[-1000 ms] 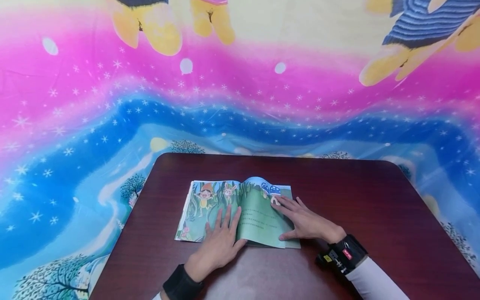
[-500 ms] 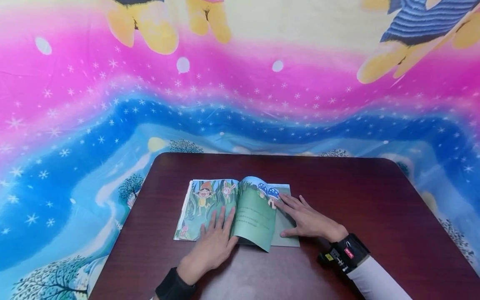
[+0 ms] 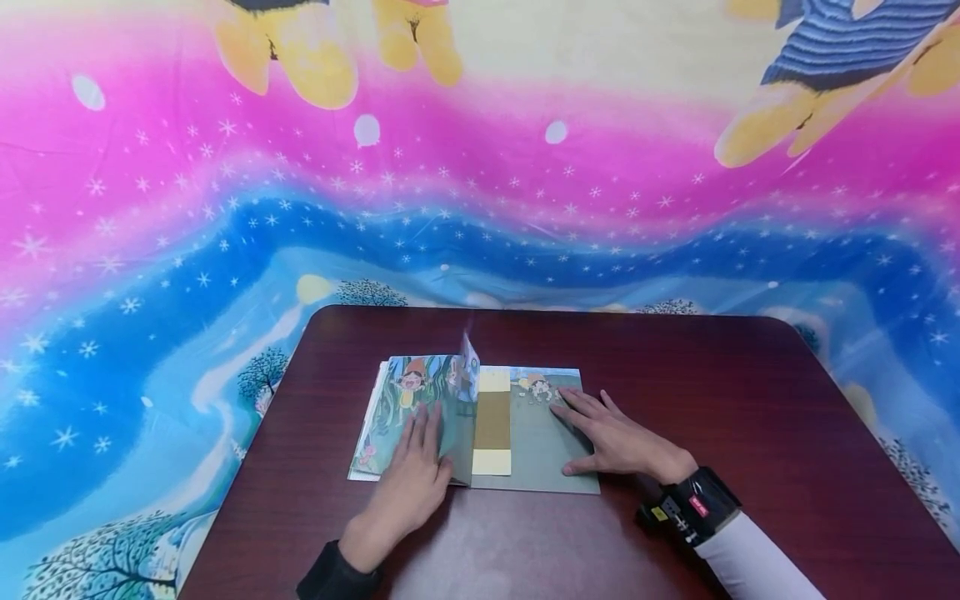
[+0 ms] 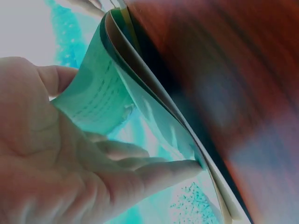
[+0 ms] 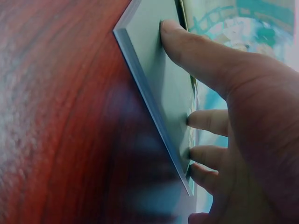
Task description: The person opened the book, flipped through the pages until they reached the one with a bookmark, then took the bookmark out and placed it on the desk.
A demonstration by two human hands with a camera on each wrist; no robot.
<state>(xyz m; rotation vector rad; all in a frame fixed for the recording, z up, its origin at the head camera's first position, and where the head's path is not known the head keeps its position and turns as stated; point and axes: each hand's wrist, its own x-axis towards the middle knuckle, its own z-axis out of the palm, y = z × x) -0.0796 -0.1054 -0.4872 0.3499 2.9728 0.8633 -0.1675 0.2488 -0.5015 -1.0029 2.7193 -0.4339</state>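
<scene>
A children's picture book [image 3: 540, 467] lies spread out on the dark red table. My left hand [image 3: 408, 479] rests on its illustrated left page with fairly straight fingers. One leaf [image 3: 468, 375] stands nearly upright near the spine. In the left wrist view the green printed leaf [image 4: 100, 88] curves up against the thumb of the left hand [image 4: 74, 154]. My right hand [image 3: 618, 437] lies on the right page, fingers spread. In the right wrist view its thumb and fingertips touch the grey-green page [image 5: 163, 84]. A brown and cream panel [image 3: 492, 421] shows beside the spine.
The wooden table [image 3: 675, 358] has rounded far corners. Behind it hangs a colourful cloth backdrop [image 3: 480, 183] with snowflakes and cartoon figures. A black strap with a small device [image 3: 693, 504] sits on the right wrist, another black band [image 3: 337, 571] on the left.
The green text leaf has swung from the right side up to the left, uncovering the grey-green page and the brown panel. My left hand has shifted left; the right has barely moved.
</scene>
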